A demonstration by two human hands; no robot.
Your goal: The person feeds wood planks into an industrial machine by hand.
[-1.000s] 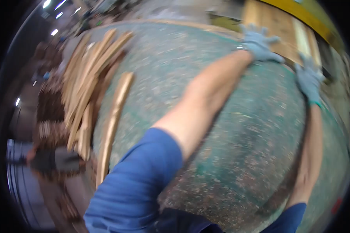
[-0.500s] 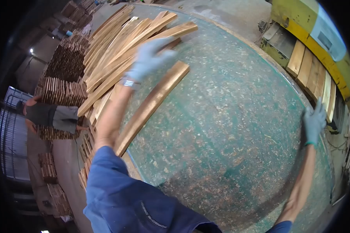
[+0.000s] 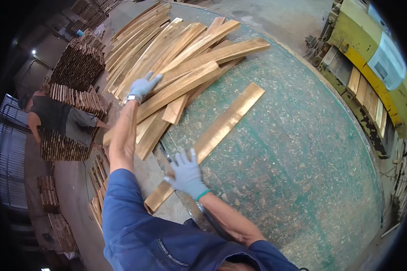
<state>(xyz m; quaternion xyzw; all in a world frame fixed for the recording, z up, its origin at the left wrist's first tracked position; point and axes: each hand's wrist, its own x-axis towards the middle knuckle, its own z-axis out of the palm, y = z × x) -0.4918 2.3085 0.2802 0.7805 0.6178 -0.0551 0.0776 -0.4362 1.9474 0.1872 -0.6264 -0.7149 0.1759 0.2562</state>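
Left hand (image 3: 142, 86) is reaching far out, arm stretched, and lying on the near edge of the pile (image 3: 190, 45) of loose boards at the far left of the bench (image 3: 294, 171). Its gloved fingers are spread flat on top of a board, not curling round anything. Right hand (image 3: 186, 174) is pressing down on the near end of the single plank (image 3: 226, 119), palm flat and fingers extended, so it is open as well, with no wrap-around grip showing. The plank is lying by itself on the green, sawdust-strewn bench top, running diagonally from the near left edge up toward the pile. Its near end is hanging over the bench edge, and its far end is stopping just short of the lowest boards in the pile. The pile is fanning out, several boards crossing each other. A person (image 3: 49, 115) is bending over by the stacks (image 3: 77, 63) on the floor at left. A yellow machine (image 3: 375, 49) is sitting beyond the bench at right, carrying more boards.
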